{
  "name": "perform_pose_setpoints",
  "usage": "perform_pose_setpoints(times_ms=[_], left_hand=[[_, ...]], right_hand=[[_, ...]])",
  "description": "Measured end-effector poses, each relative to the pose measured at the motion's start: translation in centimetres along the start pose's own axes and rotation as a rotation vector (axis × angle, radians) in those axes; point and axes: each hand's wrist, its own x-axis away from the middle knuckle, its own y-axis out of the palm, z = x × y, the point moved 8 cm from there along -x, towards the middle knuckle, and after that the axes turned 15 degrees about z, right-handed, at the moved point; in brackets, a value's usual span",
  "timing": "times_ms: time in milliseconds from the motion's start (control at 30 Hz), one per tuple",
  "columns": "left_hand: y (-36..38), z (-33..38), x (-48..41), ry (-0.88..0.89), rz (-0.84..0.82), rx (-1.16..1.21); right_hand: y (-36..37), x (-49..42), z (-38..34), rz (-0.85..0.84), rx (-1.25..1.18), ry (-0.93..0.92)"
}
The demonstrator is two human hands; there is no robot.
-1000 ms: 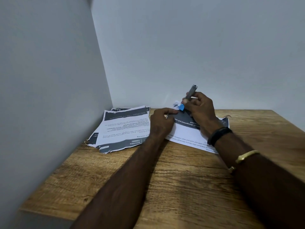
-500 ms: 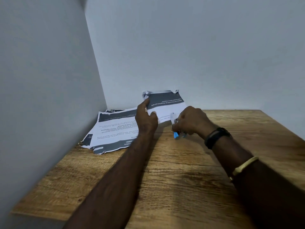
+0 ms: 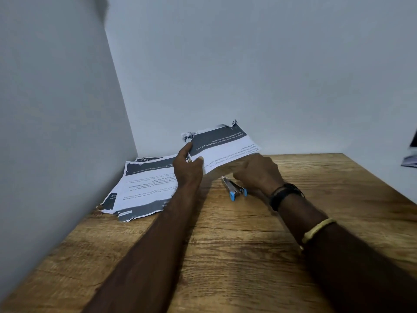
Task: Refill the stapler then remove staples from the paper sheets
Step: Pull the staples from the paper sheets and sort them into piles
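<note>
My left hand (image 3: pixel 188 170) pinches a printed sheet set (image 3: pixel 225 146) by its left edge and holds it tilted above the table; its far corners look torn. A small metal stapler with blue ends (image 3: pixel 233 188) lies flat on the wood just below that paper. My right hand (image 3: pixel 257 175) hovers right beside the stapler with loosely curled fingers and grips nothing. A pile of more printed sheets (image 3: pixel 146 188) lies at the back left, by the wall.
The wooden table (image 3: pixel 225 256) sits in a corner, with a wall on the left (image 3: pixel 56 132) and one behind (image 3: pixel 248 75). A blurred dark object (image 3: pixel 410 154) shows at the far right edge.
My right hand brought the stapler down from the paper's corner and let it go on the table. My left hand lifted the sheet set off the table.
</note>
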Motion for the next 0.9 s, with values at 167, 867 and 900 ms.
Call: perform_pose_setpoints(times_ms=[167, 867, 900], left_hand=[[0.5, -0.4, 0.4, -0.066, -0.043, 0.045], [4.8, 2.2, 5.7, -0.358, -0.232, 0.383], [5.2, 2.2, 6.0, -0.374, -0.23, 0.391]], right_hand=[[-2.5, -1.3, 2.8, 0.263, -0.34, 0.275], [-3.1, -2.1, 9.1, 0.19, -0.697, 0.635], [-3.0, -2.0, 9.2, 0.196, -0.755, 0.655]])
